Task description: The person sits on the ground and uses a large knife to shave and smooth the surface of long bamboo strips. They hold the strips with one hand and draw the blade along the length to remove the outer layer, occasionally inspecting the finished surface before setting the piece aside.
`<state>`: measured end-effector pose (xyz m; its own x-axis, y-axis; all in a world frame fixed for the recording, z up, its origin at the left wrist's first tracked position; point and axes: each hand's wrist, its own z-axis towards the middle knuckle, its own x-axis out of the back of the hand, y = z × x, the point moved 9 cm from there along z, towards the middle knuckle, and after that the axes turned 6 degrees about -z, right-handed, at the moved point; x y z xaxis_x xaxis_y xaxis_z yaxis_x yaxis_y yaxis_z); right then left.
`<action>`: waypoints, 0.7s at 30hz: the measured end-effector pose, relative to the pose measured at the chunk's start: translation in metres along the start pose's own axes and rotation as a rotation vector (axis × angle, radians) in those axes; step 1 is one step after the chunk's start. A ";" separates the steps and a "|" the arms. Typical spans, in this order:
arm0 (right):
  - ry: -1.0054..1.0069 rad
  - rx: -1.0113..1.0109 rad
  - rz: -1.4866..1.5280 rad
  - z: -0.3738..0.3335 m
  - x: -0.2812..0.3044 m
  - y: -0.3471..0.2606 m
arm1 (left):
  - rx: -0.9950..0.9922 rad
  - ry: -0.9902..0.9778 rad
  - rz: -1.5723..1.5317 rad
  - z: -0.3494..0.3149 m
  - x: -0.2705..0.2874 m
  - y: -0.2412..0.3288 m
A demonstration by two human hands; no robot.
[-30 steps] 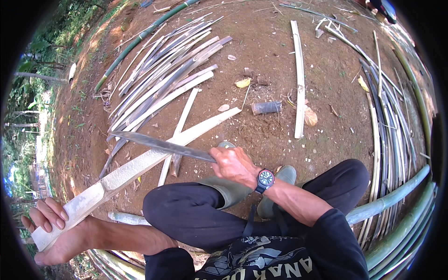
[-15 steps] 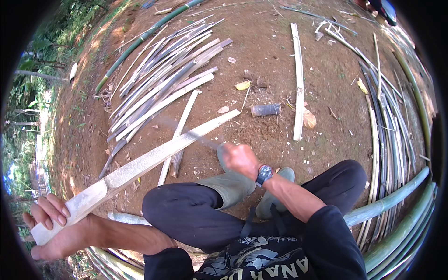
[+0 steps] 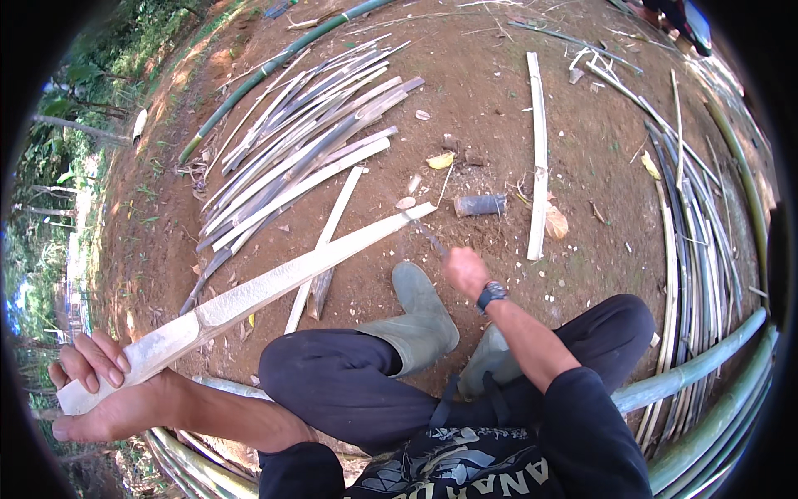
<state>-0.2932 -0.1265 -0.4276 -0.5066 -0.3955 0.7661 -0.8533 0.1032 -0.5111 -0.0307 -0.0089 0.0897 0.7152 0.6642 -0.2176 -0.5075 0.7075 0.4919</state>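
Note:
My left hand (image 3: 104,387) is wrapped round the near end of a long, pale split-bamboo strip (image 3: 274,279), which slants away from me to the right. Its narrow far end rests low over the dirt, close to a short, dark bamboo piece (image 3: 480,205). A knife (image 3: 432,240), its blade smeared by motion, is gripped in my closed right hand (image 3: 467,273). The blade lies at the strip's far end, seemingly touching it. Just beyond that end a small pale chip (image 3: 414,183) shows blurred.
Many split strips (image 3: 307,158) are heaped at the far left, with another bundle (image 3: 694,224) at the right. One strip (image 3: 537,158) lies alone ahead. Green bamboo poles (image 3: 690,374) lie by my right knee. My boots (image 3: 428,312) are beneath the work.
My right hand has swung right and slightly away, taking the knife blade from the strip's middle to its far end. A pale blurred chip has appeared there. My left hand keeps its grip.

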 end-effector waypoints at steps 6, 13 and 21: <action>0.167 -0.012 0.150 0.001 0.032 0.010 | -0.018 0.049 0.032 0.002 0.005 -0.002; 0.079 0.429 0.280 -0.064 0.068 -0.134 | 0.009 -0.284 -0.436 0.008 0.014 -0.005; 0.198 0.409 0.343 -0.060 0.044 -0.099 | 0.161 -0.388 -0.708 0.016 0.018 -0.017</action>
<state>-0.2381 -0.0997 -0.3200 -0.7935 -0.2191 0.5678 -0.5387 -0.1813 -0.8228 -0.0011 -0.0127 0.0909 0.9702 -0.0774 -0.2295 0.1799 0.8646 0.4691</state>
